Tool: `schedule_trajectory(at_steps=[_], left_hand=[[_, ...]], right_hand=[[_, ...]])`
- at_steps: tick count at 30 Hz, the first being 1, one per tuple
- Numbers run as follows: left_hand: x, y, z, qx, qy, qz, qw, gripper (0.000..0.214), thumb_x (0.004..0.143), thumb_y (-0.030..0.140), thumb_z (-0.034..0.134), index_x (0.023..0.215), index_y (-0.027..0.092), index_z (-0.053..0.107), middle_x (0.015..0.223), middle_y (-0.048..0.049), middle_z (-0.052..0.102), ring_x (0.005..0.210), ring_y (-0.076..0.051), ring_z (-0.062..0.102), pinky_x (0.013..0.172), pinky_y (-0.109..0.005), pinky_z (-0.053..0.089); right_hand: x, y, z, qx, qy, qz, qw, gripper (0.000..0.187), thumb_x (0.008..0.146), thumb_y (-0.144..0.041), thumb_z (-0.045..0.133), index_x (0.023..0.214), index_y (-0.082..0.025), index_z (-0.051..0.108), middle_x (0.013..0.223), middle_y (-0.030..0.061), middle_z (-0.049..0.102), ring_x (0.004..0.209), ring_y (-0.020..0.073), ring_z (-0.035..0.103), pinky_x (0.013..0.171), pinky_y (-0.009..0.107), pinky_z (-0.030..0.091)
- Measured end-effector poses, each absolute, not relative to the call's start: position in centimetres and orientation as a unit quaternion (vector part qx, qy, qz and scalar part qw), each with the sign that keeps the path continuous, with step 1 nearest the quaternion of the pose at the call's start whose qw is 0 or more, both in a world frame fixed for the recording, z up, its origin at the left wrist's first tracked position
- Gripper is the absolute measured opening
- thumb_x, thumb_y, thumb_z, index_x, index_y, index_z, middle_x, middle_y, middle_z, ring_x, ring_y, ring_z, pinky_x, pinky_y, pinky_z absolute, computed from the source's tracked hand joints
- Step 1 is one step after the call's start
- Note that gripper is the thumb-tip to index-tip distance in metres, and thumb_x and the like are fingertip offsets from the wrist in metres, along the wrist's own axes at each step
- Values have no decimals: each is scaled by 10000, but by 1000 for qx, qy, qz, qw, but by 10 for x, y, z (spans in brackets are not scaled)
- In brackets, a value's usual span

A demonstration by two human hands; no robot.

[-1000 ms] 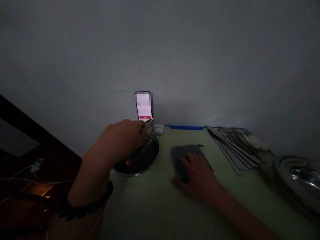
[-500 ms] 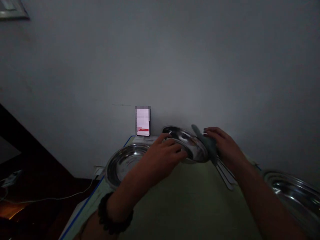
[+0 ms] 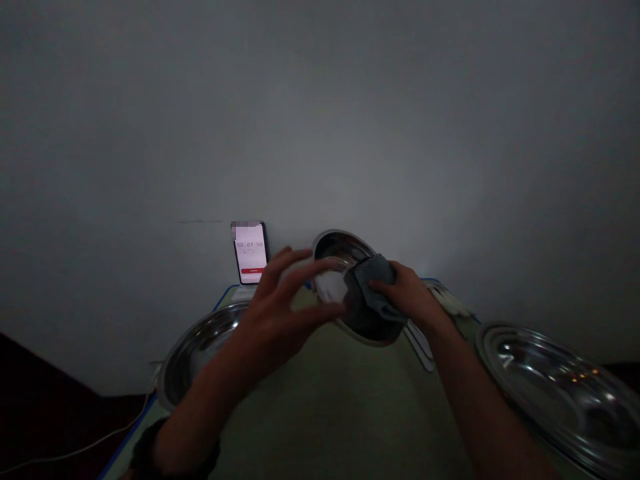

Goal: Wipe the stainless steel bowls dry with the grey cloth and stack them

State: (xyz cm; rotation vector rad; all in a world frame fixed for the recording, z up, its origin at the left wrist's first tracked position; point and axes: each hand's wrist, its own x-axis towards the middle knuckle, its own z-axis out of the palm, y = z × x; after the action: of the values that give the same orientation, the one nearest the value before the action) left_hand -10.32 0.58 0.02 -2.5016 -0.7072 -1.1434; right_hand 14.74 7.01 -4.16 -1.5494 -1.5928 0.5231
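Observation:
A shiny steel bowl (image 3: 345, 243) is tilted up above the table, its hollow side facing me. In my right hand (image 3: 407, 293) is a folded grey cloth (image 3: 376, 287), which lies over the bowl's right side, thumb on top. Whether the bowl's rim is pinched along with the cloth, I cannot tell. My left hand (image 3: 285, 307) is at the bowl's left side, fingers apart and curved, slightly blurred. Its fingertips overlap the rim in view, but contact is unclear.
A steel basin (image 3: 173, 363) sits at the left, and stacked steel basins (image 3: 493, 353) at the right. A phone (image 3: 251, 253) showing a timer leans against the wall. White flat strips (image 3: 419, 347) lie behind my right wrist. The table (image 3: 345, 427) has blue edging.
The bowl has turned its hollow side more toward me. The cloth has moved from beside its right edge onto it. My left hand has opened wider, and the camera view has shifted right.

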Motion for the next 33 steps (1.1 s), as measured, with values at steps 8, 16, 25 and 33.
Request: schedule_trajectory(at_steps=[8,16,25,33], left_hand=[[-90,20,-17,-638,-478,-440,-412,591,957,353,209,1528,203,234,1103,-98,730,1018,-241,692,854,-422,558],[-71,17,-19,-520,-469,-531,-477,658,923,597,308,1409,180,459,1272,-89,670,1155,-260,629,923,-392,543],[-54,5,-37,-581,-449,-529,-426,604,911,625,374,1346,236,530,1364,-47,609,1325,-249,481,1102,-392,390],[-71,22,-21,-577,-541,-478,-382,829,919,625,-2,1343,144,523,955,-107,757,1022,-288,681,889,-452,552]], right_hand=[[115,64,-48,-597,-652,47,464,343,835,-292,562,1151,-163,596,1061,142,695,989,292,640,865,432,489],[89,47,-42,-635,-685,-101,342,222,877,-183,507,1081,-144,583,1136,192,576,1071,345,534,901,491,441],[66,47,-49,-576,-656,111,476,257,943,-183,374,1086,-131,581,1094,160,669,1043,255,633,915,381,488],[51,21,-31,-349,-782,323,404,251,889,-123,508,1092,-166,649,1031,61,708,968,160,670,904,320,531]])
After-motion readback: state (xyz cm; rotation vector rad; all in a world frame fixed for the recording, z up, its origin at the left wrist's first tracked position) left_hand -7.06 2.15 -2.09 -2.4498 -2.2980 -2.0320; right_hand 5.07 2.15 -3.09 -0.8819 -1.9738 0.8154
